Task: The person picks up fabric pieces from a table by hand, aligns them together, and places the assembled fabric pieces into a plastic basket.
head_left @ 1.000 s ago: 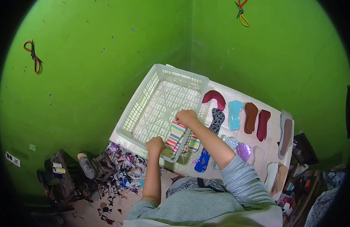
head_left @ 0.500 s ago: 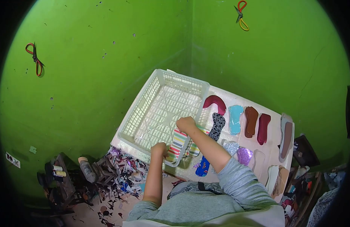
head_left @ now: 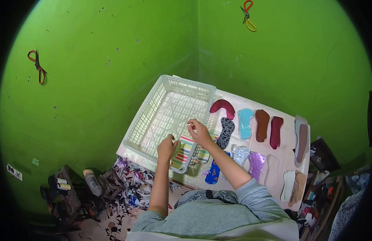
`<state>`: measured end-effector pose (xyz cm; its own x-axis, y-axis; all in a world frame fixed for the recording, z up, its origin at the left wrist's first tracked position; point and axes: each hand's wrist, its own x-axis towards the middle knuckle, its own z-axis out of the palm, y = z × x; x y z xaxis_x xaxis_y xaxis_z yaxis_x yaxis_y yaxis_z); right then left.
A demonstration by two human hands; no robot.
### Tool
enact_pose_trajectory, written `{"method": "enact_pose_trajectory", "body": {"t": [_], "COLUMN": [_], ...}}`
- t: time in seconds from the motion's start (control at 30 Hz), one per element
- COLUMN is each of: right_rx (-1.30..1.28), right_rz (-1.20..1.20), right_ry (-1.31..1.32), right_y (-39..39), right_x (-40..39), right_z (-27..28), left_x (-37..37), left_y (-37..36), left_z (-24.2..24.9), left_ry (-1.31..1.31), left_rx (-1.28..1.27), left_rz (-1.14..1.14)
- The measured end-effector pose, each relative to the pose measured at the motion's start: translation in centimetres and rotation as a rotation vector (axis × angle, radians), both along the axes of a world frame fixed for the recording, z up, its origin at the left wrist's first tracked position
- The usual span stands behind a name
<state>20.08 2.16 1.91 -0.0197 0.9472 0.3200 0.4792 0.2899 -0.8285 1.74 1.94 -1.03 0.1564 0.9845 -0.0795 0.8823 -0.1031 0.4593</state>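
Observation:
A striped sole-shaped piece (head_left: 183, 152) lies inside the white plastic basket (head_left: 143, 151), along its near right side. My left hand (head_left: 167, 148) is just left of this piece, fingers apart and holding nothing. Above the piece's far end is my right hand (head_left: 197, 130), its fingers parted and bent, with nothing visible in them. Another striped piece (head_left: 203, 155) lies outside the basket, partly hidden by my right forearm. Next to it on the table are a black-and-grey patterned piece (head_left: 225, 133) and a blue one (head_left: 213, 173).
Maroon (head_left: 276, 132), brown (head_left: 262, 125), turquoise (head_left: 245, 123) and purple (head_left: 256, 165) pieces lie on the table (head_left: 288, 116). Scraps (head_left: 133, 186) cover the floor at left, near a bottle (head_left: 93, 182). Scissors (head_left: 37, 67) hang on the green wall.
Both hands have come off the striped piece in the basket and their fingers have opened. The piece now lies flat. The whole view has shifted slightly.

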Motion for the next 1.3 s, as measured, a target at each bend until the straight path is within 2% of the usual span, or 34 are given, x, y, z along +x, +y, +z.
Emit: {"method": "enact_pose_trajectory", "body": {"t": [0.07,0.13,0.2,0.27,0.33,0.47,0.57,0.7,0.77,1.1,1.2,1.27,1.3], "right_rx": [0.121,0.039,-0.010,-0.045,-0.087,-0.207,-0.243,-0.289,-0.283,-0.282,-0.327,-0.340,-0.355], "right_rz": [-0.024,-0.073,-0.154,-0.200,-0.243,-0.269,-0.249,-0.169,-0.153,-0.110,-0.060,-0.054,-0.049], "right_ry": [0.215,0.303,0.388,0.362,0.339,0.248,0.194,0.143,0.128,0.099,0.109,0.117,0.124], "right_y": [-1.5,-3.5,-5.3,-7.4,-9.1,-11.9,-12.9,-13.5,-13.6,-13.4,-13.5,-13.5,-13.5], "right_x": [1.3,3.3,5.3,7.3,8.4,8.7,7.9,7.7,7.7,7.7,7.6,7.3,7.2], "right_z": [-0.4,-0.5,-1.6,-2.5,-2.8,-3.0,-3.7,-4.1,-4.3,-5.6,-5.8,-6.0,-6.2], "left_x": [0.8,1.5,2.3,4.0,5.7,8.5,9.4,9.6,9.5,9.4,9.4,9.4,9.7], "left_y": [-0.8,-2.1,-4.0,-6.7,-8.9,-10.7,-10.5,-10.1,-10.0,-9.3,-9.2,-9.5,-9.6], "left_z": [2.7,4.2,5.0,6.0,5.4,1.4,-2.0,-4.9,-5.4,-6.2,-5.7,-5.7,-5.3], "left_ry": [-0.158,-0.264,-0.310,-0.400,-0.431,-0.420,-0.173,-0.014,0.080,-0.082,-0.081,-0.044,-0.045], "left_rx": [0.216,0.287,0.539,0.575,0.530,0.350,0.131,0.309,0.160,0.141,0.065,0.237,0.235], "left_rz": [-0.014,-0.029,-0.113,-0.205,-0.348,-0.464,-0.481,-0.459,-0.441,-0.413,-0.373,-0.384,-0.384]}}
